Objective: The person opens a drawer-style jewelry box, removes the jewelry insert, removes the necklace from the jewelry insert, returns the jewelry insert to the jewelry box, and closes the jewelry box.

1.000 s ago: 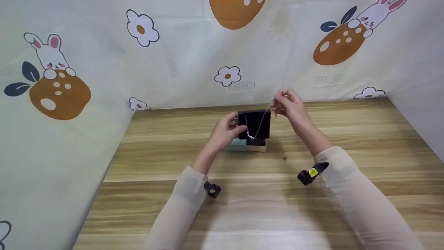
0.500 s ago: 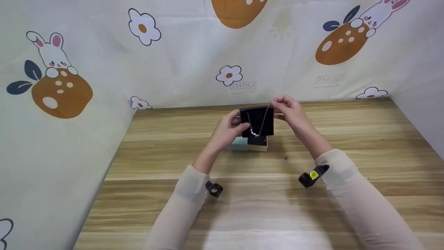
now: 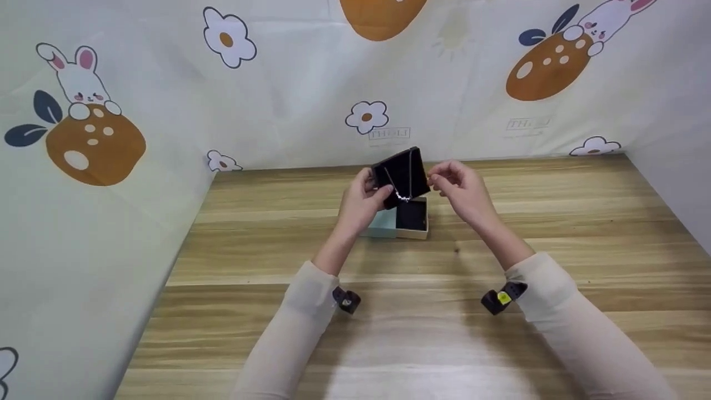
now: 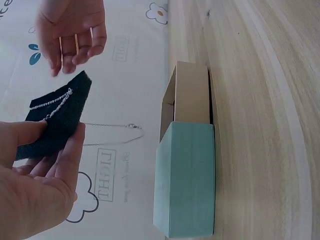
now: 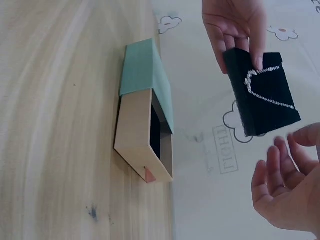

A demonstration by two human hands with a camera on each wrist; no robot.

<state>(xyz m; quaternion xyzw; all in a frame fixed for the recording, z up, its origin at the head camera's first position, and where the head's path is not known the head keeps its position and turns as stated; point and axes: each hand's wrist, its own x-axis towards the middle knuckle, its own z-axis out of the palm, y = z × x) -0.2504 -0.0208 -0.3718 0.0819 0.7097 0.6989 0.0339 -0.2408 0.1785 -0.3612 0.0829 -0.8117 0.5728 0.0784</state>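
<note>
The left hand is clamped on a black pad, thumb across its front and fingers behind. The right hand waits just beside the pad's other edge, its fingers loosely bent and apart from the thumb with nothing between them; from both wrists I see a gap between it and the pad.

The pad is up in the air, tilted, its top edge climbing toward the right hand. Across its front hangs a silver necklace in a V, small bright pieces at the low point near the left thumb. Behind the pad, a thin loop of chain dangles with its clasp.

Below, on the wooden table, lies a box: a mint-green sleeve with a cream drawer pulled partly out, black inside, a pinkish tab at its end.

Farther out, pale sleeves cover both forearms, a small black camera at the left wrist and another at the right. A cloth printed with rabbits and flowers hangs behind the table.
</note>
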